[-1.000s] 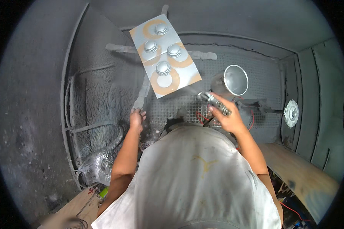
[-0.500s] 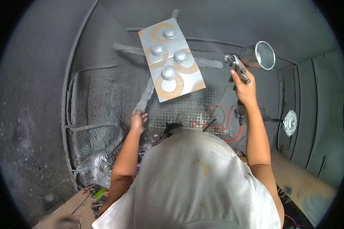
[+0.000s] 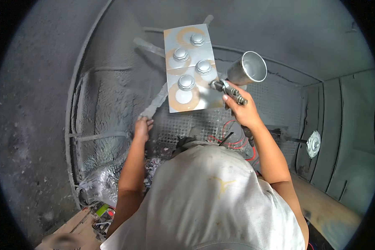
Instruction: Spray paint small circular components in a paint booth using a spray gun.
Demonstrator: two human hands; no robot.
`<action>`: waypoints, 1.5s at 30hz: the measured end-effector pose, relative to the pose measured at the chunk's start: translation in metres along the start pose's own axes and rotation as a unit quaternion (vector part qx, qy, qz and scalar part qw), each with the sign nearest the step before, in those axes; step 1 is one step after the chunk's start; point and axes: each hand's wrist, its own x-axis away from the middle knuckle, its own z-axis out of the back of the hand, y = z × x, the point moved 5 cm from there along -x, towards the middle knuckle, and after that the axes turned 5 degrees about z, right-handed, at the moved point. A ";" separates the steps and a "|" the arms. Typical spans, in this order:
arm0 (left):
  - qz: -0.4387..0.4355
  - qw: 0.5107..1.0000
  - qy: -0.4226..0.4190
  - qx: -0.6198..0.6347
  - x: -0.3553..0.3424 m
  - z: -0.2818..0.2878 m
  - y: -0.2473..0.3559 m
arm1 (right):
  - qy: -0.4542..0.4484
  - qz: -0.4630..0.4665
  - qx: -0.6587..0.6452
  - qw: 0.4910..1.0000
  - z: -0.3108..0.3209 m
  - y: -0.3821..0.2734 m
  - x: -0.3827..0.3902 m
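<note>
My right hand (image 3: 244, 110) is wrapped round a metal spray gun (image 3: 231, 91), whose open silver cup (image 3: 254, 73) stands on its far side. The gun's front end is close to the right edge of a silver-grey board (image 3: 171, 39) with tan ring marks. Several silver, hexagonal-based domed caps (image 3: 186, 82) sit on the board. Beneath it, grey-crusted bars stick out like arms of a stand. My left hand (image 3: 142, 127) has its fingers closed on the end of the near-left bar (image 3: 157, 103). The trigger finger is mostly hidden.
A red hose (image 3: 252, 156) runs below my right forearm. To the right, a round silver-crusted disc (image 3: 313, 144) juts out on a rod. Crumpled foil (image 3: 100, 183) lies at lower left. Grey-coated walls enclose the space, with a perforated floor (image 3: 271, 104) below.
My right hand has brought the spray gun left, up to the board's edge. The board and its bars have turned slightly and shifted right in view. My left hand stays on the bar.
</note>
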 end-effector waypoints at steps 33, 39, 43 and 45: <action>-0.043 0.995 0.074 -0.054 0.061 -0.061 -0.021 | -0.071 -0.105 -0.109 0.986 0.033 0.030 0.103; -0.045 0.995 0.083 -0.033 0.059 -0.068 -0.022 | -0.097 -0.001 -0.017 0.995 0.004 0.022 0.084; -0.057 0.995 0.073 -0.019 0.055 -0.063 -0.026 | 0.033 -0.053 0.012 0.998 0.028 0.041 0.062; -0.057 0.995 0.074 -0.022 0.051 -0.059 -0.027 | 0.078 -0.027 0.015 0.996 0.044 0.039 0.054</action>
